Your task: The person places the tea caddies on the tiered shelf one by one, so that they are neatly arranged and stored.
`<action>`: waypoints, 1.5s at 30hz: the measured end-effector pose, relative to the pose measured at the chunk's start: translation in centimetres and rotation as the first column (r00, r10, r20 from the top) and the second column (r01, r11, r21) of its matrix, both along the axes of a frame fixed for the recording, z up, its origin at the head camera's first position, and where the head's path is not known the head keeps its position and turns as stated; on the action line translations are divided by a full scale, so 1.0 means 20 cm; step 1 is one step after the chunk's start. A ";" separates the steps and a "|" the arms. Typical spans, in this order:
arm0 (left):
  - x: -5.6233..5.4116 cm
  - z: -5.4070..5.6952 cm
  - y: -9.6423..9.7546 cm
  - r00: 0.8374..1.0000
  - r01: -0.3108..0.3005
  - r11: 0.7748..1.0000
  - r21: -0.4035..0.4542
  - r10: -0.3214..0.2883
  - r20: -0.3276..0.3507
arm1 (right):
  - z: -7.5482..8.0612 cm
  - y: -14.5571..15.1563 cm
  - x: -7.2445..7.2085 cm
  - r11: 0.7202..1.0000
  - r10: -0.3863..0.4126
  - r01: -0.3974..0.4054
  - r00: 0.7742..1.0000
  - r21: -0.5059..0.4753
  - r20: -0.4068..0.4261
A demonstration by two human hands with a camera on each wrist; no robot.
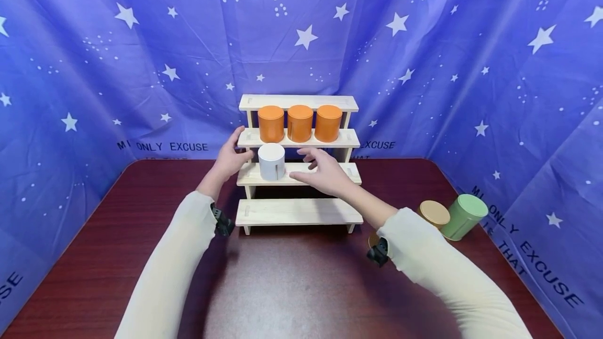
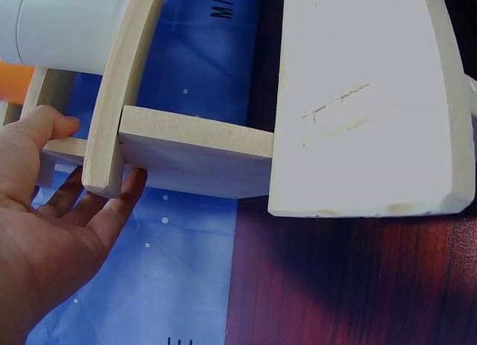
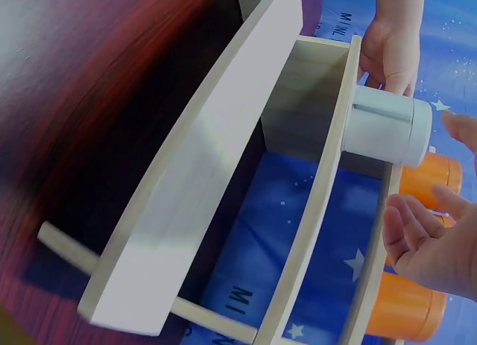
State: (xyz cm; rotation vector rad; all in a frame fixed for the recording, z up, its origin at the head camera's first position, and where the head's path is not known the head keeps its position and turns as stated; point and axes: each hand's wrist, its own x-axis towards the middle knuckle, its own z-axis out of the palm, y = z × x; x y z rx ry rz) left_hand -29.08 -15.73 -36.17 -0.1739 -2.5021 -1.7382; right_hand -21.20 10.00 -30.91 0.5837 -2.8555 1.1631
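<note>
A white canister (image 1: 271,162) stands upright near the left end of the second board from the bottom of a wooden tiered shelf (image 1: 299,211). My left hand (image 1: 229,158) is at the shelf's left side, thumb and fingers spread around the board ends; the left wrist view shows the fingers (image 2: 112,214) partly behind a board. Whether they press on the wood is unclear. To the right of the canister is my right hand (image 1: 328,172), thumb apart from the loosely bent fingers and nothing between them. In the right wrist view a gap separates this hand (image 3: 436,241) from the white canister (image 3: 386,125).
Three orange canisters (image 1: 300,123) line the board above. On the table's right side stand a green canister (image 1: 465,217) and a tan-lidded canister (image 1: 434,213), the latter partly behind my right sleeve. A blue starry curtain (image 1: 301,25) backs the dark red table (image 1: 282,286).
</note>
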 end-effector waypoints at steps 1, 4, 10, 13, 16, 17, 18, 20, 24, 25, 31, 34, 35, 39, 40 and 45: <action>0.00 0.00 0.00 1.000 0.000 1.000 0.000 0.000 0.001 | 0.00 0.01 0.01 1.000 0.005 -0.005 1.000 0.008 0.000; 0.00 0.01 0.00 1.000 0.002 1.000 -0.003 -0.002 -0.001 | 0.00 0.06 0.04 0.999 0.018 -0.018 1.000 0.041 -0.008; 0.00 0.00 0.00 1.000 0.006 1.000 -0.014 -0.006 0.007 | 0.00 0.17 0.10 0.997 0.059 -0.057 0.998 0.053 -0.021; -0.01 -0.01 0.00 1.000 0.003 1.000 -0.016 -0.003 0.006 | 0.01 0.22 0.13 0.995 0.076 -0.073 0.997 0.072 -0.029; -0.01 -0.01 0.00 1.000 0.000 1.000 -0.012 0.000 -0.003 | 0.01 0.27 0.15 0.991 0.094 -0.089 0.994 0.097 -0.053; 0.00 -0.01 0.00 1.000 0.000 1.000 -0.009 0.000 -0.005 | 0.01 0.29 0.15 0.991 0.099 -0.094 0.994 0.100 -0.055; 0.00 -0.01 0.00 1.000 0.000 1.000 -0.007 0.000 -0.007 | 0.01 0.31 0.16 0.990 0.105 -0.098 0.993 0.104 -0.057; 0.00 0.00 0.00 1.000 -0.001 1.000 -0.007 0.001 -0.008 | 0.01 0.34 0.17 0.989 0.115 -0.109 0.992 0.102 -0.056; 0.00 0.00 0.00 1.000 -0.002 1.000 -0.005 0.002 0.002 | 0.00 0.41 0.18 0.986 0.128 -0.121 0.990 0.115 -0.057; 0.00 0.00 0.00 1.000 -0.002 1.000 -0.001 0.002 0.005 | 0.00 0.42 0.18 0.985 0.129 -0.122 0.990 0.122 -0.058; 0.00 0.00 0.01 1.000 -0.002 1.000 0.007 0.002 0.003 | -0.01 0.51 0.21 0.977 0.116 -0.103 0.991 0.186 -0.060; 0.00 0.00 0.01 1.000 -0.002 1.000 0.006 0.002 0.000 | -0.01 0.56 0.22 0.971 0.126 -0.105 0.989 0.213 -0.083; -0.01 0.00 0.01 1.000 -0.004 1.000 0.009 0.004 0.000 | -0.01 0.58 0.22 0.970 0.126 -0.104 0.988 0.221 -0.090; -0.01 0.00 0.01 1.000 -0.002 1.000 -0.004 0.002 -0.008 | -0.01 0.64 0.22 0.963 0.113 -0.086 0.989 0.254 -0.096; 0.00 0.00 0.01 1.000 -0.002 1.000 -0.005 0.002 -0.009 | -0.01 0.66 0.23 0.962 0.105 -0.078 0.990 0.260 -0.090; 0.00 0.00 0.00 1.000 -0.005 1.000 -0.001 0.005 -0.006 | -0.03 0.72 0.24 0.958 0.076 -0.052 0.994 0.284 -0.073</action>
